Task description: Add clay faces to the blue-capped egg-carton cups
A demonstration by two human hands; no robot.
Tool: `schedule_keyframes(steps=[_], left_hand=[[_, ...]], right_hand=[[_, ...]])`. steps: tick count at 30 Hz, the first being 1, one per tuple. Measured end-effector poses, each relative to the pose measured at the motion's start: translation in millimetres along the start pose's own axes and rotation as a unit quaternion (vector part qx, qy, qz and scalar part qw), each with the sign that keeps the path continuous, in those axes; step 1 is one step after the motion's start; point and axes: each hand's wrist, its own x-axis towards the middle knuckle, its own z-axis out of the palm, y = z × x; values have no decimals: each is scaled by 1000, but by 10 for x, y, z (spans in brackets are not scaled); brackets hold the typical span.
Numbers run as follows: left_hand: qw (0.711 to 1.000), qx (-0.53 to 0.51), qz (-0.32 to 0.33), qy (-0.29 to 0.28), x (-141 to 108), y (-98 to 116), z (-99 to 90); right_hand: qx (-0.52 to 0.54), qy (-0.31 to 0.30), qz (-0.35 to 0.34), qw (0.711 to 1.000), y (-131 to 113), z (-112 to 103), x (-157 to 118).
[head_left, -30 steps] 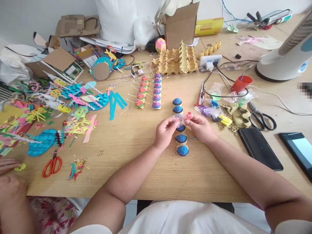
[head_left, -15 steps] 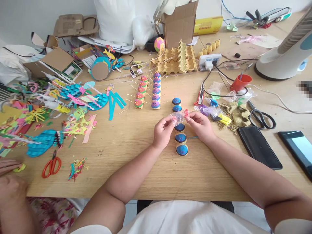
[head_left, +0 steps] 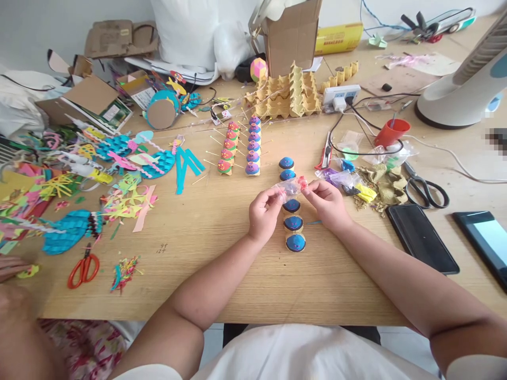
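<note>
Bag (head_left: 288, 192): clear plastic with a red lump (head_left: 302, 182) at its right end, held over the middle of the blue-domed strip (head_left: 293, 223); contact with it could not be told.
Left hand (head_left: 263, 214): left of the strip, fingers pinched together on the bag's left end.
Right hand (head_left: 328, 206): right of the strip, fingers pinched at the red end; whether on plastic or lump, unclear.
Handling: thin plastic probably called for a steady left pinch, gentle right-hand tugs and clearance above the strip.

Held bag (head_left: 291, 190) over nearest carton strip (head_left: 293, 224), cup (head_left: 393, 133) farther right
</note>
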Motion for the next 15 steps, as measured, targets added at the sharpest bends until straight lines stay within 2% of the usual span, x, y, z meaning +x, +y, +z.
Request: schedule_keyframes(steps=[5, 10, 15], left_hand=[[1000, -6, -10, 11, 13, 12, 7], [1000, -7, -16, 3, 17, 14, 15], [1000, -3, -4, -10, -5, -9, 3]], right_hand=[[58, -38, 37, 997, 21, 1, 34], [42, -64, 55, 996, -14, 1, 23], [32, -38, 52, 997, 12, -9, 11]])
